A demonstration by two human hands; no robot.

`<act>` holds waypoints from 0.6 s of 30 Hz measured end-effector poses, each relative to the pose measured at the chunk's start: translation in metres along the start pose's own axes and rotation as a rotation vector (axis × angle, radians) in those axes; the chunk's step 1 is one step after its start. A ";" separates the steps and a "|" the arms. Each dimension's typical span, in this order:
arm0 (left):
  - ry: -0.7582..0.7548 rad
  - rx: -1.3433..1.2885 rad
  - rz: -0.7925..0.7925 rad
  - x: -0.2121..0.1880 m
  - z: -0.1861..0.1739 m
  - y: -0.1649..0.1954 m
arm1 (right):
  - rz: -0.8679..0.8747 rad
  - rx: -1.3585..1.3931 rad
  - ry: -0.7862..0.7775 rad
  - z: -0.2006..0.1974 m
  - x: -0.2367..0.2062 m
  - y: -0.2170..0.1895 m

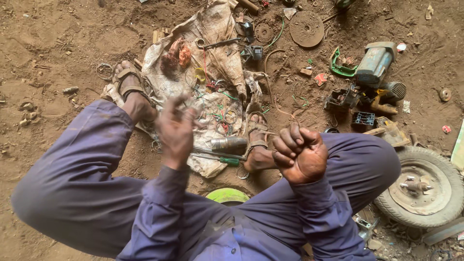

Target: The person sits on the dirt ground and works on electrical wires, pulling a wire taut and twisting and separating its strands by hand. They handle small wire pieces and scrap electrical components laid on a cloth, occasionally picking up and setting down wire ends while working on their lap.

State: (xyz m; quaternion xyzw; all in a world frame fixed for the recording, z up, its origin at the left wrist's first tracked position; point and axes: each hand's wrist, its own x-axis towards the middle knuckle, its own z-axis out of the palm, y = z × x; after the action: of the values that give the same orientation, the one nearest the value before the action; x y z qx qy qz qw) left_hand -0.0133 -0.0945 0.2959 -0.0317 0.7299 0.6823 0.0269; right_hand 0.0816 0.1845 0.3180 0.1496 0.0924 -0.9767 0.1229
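I sit on the dirt in purple overalls with my sandalled feet point(129, 84) apart. My right hand point(300, 153) is a closed fist over my right knee, and a thin tan wire point(270, 92) runs from it up across the ground. My left hand point(176, 129) is raised and blurred above a dirty cloth sack point(215, 29); its grip is unclear. On the sack between my feet lie a dark metal cylinder point(230, 143) and a green-handled screwdriver point(226, 160). A bundle of copper winding point(177, 54) rests further up the sack among small rings and coloured wire scraps.
A small wheel with a worn tyre point(425, 187) lies at my right. A blue motor housing point(375, 63), black plastic parts point(342, 99), a green bracket point(338, 65) and a rusty disc point(306, 28) are scattered beyond. A green round lid point(227, 195) sits under my legs.
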 end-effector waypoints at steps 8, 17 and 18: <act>-0.571 0.092 0.117 -0.030 0.027 0.014 | 0.073 0.032 -0.009 0.004 0.000 0.010; -0.929 -0.073 -0.038 -0.042 0.040 0.016 | 0.160 -0.139 0.112 -0.001 0.006 0.004; -0.925 -0.037 -0.004 -0.044 0.040 0.017 | 0.163 -0.180 0.127 -0.002 0.007 0.003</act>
State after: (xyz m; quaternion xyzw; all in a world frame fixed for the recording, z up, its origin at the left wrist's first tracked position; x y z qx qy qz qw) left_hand 0.0289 -0.0534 0.3142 0.2742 0.6288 0.6376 0.3506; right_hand 0.0768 0.1805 0.3135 0.2064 0.1748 -0.9398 0.2088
